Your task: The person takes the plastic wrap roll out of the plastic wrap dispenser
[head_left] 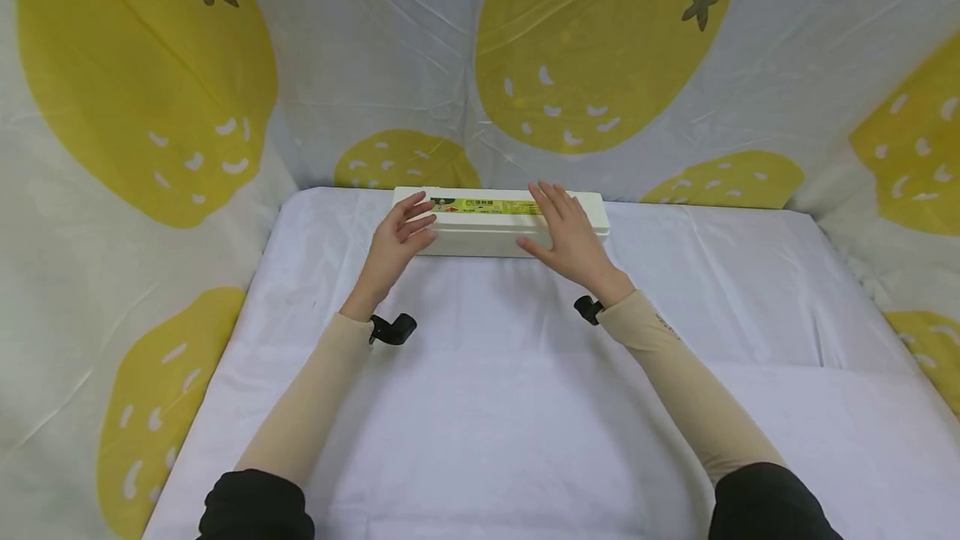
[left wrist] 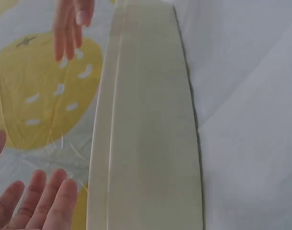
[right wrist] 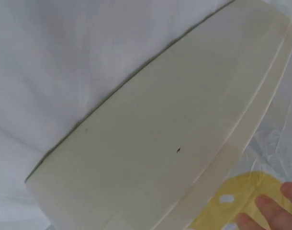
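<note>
A long white lidded box, like a cling film dispenser, lies crosswise at the far edge of the table, with a yellow-green printed label along its top. My left hand is over the box's left end, fingers spread and slightly bent, holding nothing. Over the right part of the box is my right hand, fingers stretched out and thumb apart, also holding nothing. Both wrist views show the box's plain front side; fingers of the left hand and right hand appear beside it.
A white cloth covers the table. Behind and at the sides hang white curtains with large yellow fruit prints. Black wrist cameras sit on both wrists, over beige sleeves.
</note>
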The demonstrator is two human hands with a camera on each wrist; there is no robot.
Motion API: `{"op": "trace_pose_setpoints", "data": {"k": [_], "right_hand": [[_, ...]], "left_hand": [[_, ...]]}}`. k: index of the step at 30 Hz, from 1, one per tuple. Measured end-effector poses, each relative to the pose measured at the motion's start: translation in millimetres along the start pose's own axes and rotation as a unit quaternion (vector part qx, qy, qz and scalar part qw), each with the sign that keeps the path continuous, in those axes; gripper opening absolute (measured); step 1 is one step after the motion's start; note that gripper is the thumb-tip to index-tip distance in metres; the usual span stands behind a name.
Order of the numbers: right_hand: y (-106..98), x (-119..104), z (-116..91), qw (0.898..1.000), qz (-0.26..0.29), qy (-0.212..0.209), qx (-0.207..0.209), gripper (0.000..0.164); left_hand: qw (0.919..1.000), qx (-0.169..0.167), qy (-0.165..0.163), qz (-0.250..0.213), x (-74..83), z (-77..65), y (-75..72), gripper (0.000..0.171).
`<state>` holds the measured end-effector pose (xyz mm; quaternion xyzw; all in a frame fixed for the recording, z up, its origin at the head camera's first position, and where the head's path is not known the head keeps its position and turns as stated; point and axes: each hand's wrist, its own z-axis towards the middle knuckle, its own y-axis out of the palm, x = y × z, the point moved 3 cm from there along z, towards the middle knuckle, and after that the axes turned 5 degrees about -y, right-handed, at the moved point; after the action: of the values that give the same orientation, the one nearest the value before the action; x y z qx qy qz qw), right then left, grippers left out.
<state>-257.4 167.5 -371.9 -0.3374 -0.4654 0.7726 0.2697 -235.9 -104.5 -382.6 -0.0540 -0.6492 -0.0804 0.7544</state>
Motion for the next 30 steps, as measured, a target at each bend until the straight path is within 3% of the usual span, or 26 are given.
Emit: {"op": "trace_pose_setpoints", "data": {"k": [4,8,13,25,30], "right_hand": [[-5.2,7.2,5.2,0.999,0.019,-0.027,-0.007,0.085],[-8.9,12.4,11.3,0.998,0.032,-0.048,-0.016,0.089],[-11.8,14.1,18.0,0.997,0.043,-0.049,-0.03,0.094],[-8.6,13.5,31.5,0.996,0.051,-0.056,-0.048,0.097],[-6.9,14.9,37.4,0.995,0.052,-0.059,-0.053,0.098]], "left_hand": [[0.9966,0.058,-0.029,-0.051,-5.0,6.1,-23.7,0.061],[0.9846,0.112,-0.057,-0.121,-13.2,9.7,-42.7,0.063],[0.9699,0.138,-0.086,-0.182,-25.2,13.1,-54.9,0.067],[0.9524,0.078,-0.172,-0.239,-47.4,22.5,-62.4,0.073],[0.952,0.045,-0.197,-0.23,-55.0,25.6,-61.8,0.082]]}}
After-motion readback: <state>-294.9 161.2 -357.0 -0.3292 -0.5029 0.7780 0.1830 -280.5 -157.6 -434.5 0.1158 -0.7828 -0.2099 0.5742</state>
